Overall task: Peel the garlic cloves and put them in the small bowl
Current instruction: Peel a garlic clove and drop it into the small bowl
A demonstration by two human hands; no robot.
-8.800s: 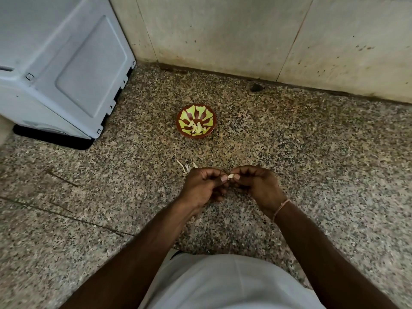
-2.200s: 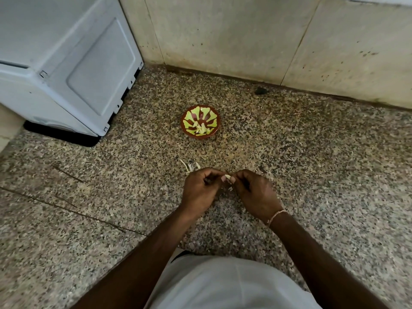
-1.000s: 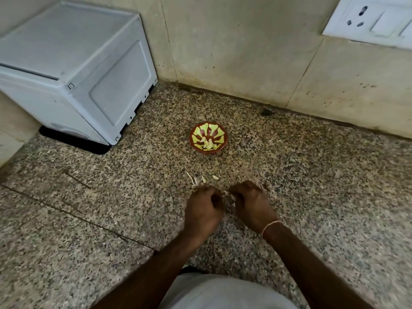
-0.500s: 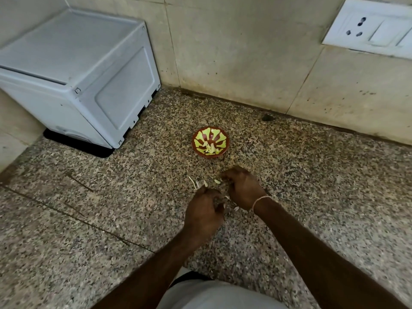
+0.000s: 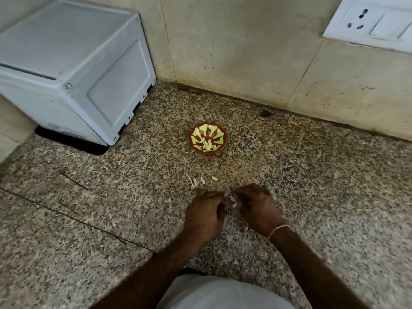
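Both hands have drawn back together near the small bowl (image 5: 207, 138). Left hand (image 5: 204, 216) and right hand (image 5: 256, 207), fingers curled, pinch a garlic clove (image 5: 233, 200) (partly hidden); peel scraps (image 5: 196, 180) lie between.

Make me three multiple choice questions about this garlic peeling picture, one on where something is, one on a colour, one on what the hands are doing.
1. Where is the small bowl?
A. On the counter beyond the hands
B. On the grey appliance
C. In the left hand

2. What colour is the bowl's pattern?
A. Blue
B. Yellow-green on red-brown
C. Plain white

3. What are the hands doing?
A. Lying flat, apart
B. Lifting the bowl
C. Close together, fingers curled on a garlic clove

Answers: 1 A, it stands on the counter past the hands. 2 B, yellow-green petals. 3 C, left hand and right hand meet at pale pieces.
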